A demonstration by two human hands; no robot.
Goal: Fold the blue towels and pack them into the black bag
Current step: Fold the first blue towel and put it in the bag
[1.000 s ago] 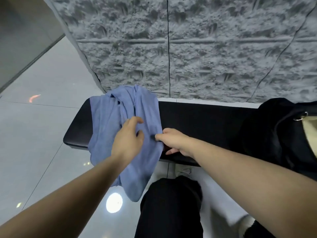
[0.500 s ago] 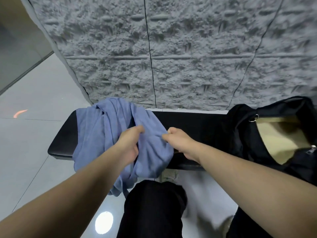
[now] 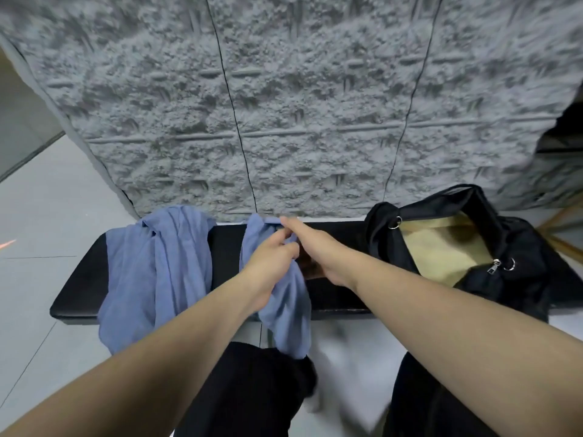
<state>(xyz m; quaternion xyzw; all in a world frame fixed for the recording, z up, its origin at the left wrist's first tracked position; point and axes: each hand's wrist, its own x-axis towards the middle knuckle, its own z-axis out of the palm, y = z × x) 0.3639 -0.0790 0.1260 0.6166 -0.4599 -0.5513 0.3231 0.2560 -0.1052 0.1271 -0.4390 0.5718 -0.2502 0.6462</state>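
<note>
Two blue towels are on a black bench (image 3: 334,298). One blue towel (image 3: 157,272) lies crumpled on the bench's left part and hangs over the front edge. A second blue towel (image 3: 284,310) is lifted in the middle; my left hand (image 3: 273,258) grips it, and my right hand (image 3: 310,241) pinches its top edge near the wall. The towel's lower end dangles in front of the bench. The black bag (image 3: 517,279) stands open on the bench's right end, showing a tan lining.
A rough grey stone wall (image 3: 284,105) rises directly behind the bench. Pale floor tiles (image 3: 41,216) spread to the left. My dark-trousered legs (image 3: 252,392) are just in front of the bench.
One towel has been pulled off the pile and carried right to the bench's middle by both hands. The other stays at the left. The view shifted right, showing more of the bag.
</note>
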